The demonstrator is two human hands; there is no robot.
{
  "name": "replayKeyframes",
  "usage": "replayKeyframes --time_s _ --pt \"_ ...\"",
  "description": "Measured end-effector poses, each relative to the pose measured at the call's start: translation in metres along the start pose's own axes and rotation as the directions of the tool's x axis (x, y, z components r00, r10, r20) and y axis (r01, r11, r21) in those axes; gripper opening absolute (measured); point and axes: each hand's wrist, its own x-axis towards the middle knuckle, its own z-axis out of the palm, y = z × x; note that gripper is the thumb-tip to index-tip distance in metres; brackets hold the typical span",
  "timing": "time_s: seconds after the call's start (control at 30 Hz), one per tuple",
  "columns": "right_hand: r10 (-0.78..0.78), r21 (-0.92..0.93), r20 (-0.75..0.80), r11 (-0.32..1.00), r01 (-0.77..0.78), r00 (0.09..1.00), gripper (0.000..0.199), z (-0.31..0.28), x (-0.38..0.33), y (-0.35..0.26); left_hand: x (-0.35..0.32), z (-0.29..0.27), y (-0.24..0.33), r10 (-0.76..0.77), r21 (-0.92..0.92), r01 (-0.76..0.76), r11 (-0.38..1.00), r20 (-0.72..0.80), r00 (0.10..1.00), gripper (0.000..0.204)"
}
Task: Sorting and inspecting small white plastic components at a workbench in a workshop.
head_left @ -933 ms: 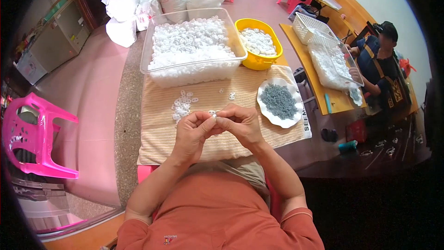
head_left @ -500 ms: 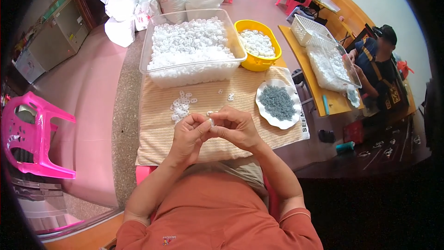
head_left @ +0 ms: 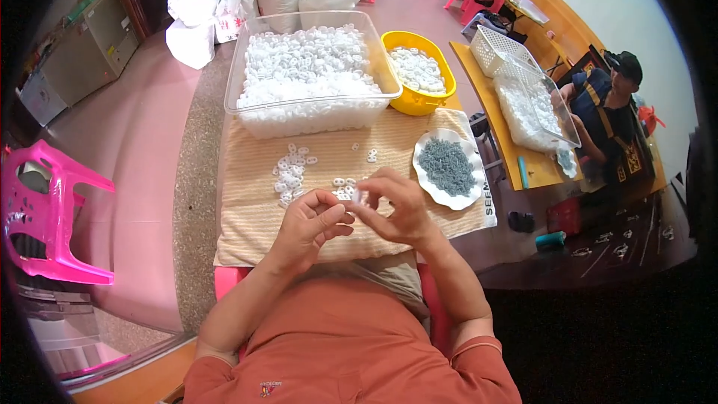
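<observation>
My left hand [head_left: 308,226] is closed in a pinch of thumb and forefinger above the near part of the towel; what the fingertips hold is too small to make out. Close against it, my right hand [head_left: 398,209] has thumb and forefinger about a small whitish plastic piece [head_left: 358,196], slightly blurred. Beyond my hands lies a loose pile of small white oval pieces with holes [head_left: 290,172]. A smaller group of these pieces [head_left: 340,184] is partly hidden by my fingers. To the right, a white scalloped plate [head_left: 423,185] holds many small grey pieces [head_left: 446,167].
A clear plastic tub [head_left: 247,108] full of white pieces stands at the table's far side, beside a yellow basin [head_left: 416,104]. The striped towel [head_left: 247,224] covers the table. A pink chair [head_left: 63,217] is at left. Another person [head_left: 602,105] sits at a wooden table [head_left: 535,173] at right.
My hands have drawn slightly apart at the fingertips. The right hand has lifted its fingers and turned, and the small group of white pieces behind them now shows.
</observation>
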Motion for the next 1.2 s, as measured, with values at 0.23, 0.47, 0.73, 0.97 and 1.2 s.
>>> replayKeyframes --time_s 0.23,0.47,0.73,0.97,1.2 --pt "-0.129 -0.399 -0.356 0.916 -0.025 0.926 0.02 -0.065 0.038 0.001 -0.005 -0.007 -0.004 0.132 0.185 -0.123 0.975 -0.042 0.99 0.012" --pt "0.008 -0.653 -0.44 0.683 -0.327 0.898 0.03 -0.112 0.079 0.108 -0.004 -0.01 -0.016 0.187 0.284 -0.164 0.945 -0.055 0.981 0.008" --pt "0.346 -0.126 -0.231 0.916 -0.381 0.909 0.017 -0.067 0.025 0.087 0.005 -0.028 -0.014 0.338 0.416 -0.263 0.871 -0.118 0.934 0.008" --pt "0.442 -0.099 0.026 0.894 -0.437 0.897 0.017 -0.028 -0.018 0.058 0.007 -0.033 -0.012 0.372 0.471 -0.271 0.84 -0.137 0.918 0.007" --pt "0.379 -0.229 0.144 0.912 -0.342 0.914 0.017 -0.014 -0.023 0.058 0.005 -0.037 -0.013 0.393 0.473 -0.285 0.834 -0.145 0.908 0.007"
